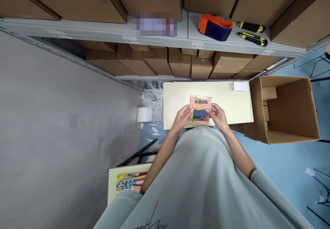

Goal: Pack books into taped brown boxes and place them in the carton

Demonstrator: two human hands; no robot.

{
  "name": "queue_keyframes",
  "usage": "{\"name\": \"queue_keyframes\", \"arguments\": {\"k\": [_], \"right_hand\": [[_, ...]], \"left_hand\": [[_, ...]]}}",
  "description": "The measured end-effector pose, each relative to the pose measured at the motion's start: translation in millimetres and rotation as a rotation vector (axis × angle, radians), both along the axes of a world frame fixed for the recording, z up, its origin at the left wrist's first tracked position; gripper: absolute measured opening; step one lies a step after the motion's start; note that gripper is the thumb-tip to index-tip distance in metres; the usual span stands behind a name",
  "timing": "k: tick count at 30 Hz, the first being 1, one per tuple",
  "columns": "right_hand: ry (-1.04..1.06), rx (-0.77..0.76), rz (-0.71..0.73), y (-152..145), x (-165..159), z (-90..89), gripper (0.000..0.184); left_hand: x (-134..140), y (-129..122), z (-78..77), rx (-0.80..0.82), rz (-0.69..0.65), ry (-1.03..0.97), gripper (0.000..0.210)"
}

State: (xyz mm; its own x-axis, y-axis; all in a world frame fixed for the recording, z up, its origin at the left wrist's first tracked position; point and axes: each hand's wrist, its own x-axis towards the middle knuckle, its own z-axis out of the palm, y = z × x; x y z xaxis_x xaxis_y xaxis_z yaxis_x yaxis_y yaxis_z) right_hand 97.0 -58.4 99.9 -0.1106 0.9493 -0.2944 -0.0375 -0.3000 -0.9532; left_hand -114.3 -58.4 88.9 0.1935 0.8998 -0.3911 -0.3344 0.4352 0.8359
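Note:
A flat pink packet (200, 111) in a clear plastic sleeve, printed with dark lettering and a rainbow-edged dark panel, is held up in front of my body over the pale table (175, 95). My left hand (183, 115) pinches its left edge, thumb on the front. On the opposite edge, my right hand (218, 115) grips in the same way. What the packet contains cannot be made out.
A small white box (240, 86) lies at the table's back right. Beside the table stands an open carton (291, 109) with smaller boxes inside. Overhead, a shelf (165, 40) carries cartons, an orange-and-blue tape roll (216, 27) and utility knives (251, 27). A white roll (144, 114) sits left.

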Motion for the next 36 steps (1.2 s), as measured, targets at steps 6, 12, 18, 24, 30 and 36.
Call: {"name": "queue_keyframes", "arguments": {"k": [6, 12, 18, 24, 30, 36], "right_hand": [[0.1, -0.051, 0.096, 9.3, 31.8, 3.9, 0.054], [0.141, -0.064, 0.139, 20.5, 72.1, -5.2, 0.055], [0.142, -0.078, 0.08, 31.5, 107.6, -32.4, 0.059], [0.119, -0.076, 0.083, 36.4, 137.0, -42.4, 0.051], [0.096, 0.058, 0.157, 37.4, 151.8, -30.6, 0.028], [0.043, 0.146, 0.159, 28.8, 145.0, -30.2, 0.02]], "left_hand": [[28.9, -5.1, 2.7, 0.016, 0.123, 0.011, 0.059], [72.0, -5.8, 8.5, -0.08, 0.091, -0.067, 0.063], [122.5, 2.3, -5.5, -0.051, 0.216, 0.08, 0.075], [147.3, 3.7, -6.2, -0.027, 0.199, 0.241, 0.051], [149.8, 4.8, 6.8, 0.249, 0.192, 0.554, 0.017], [135.6, 5.2, 5.2, 0.309, 0.138, 0.557, 0.023]]}}
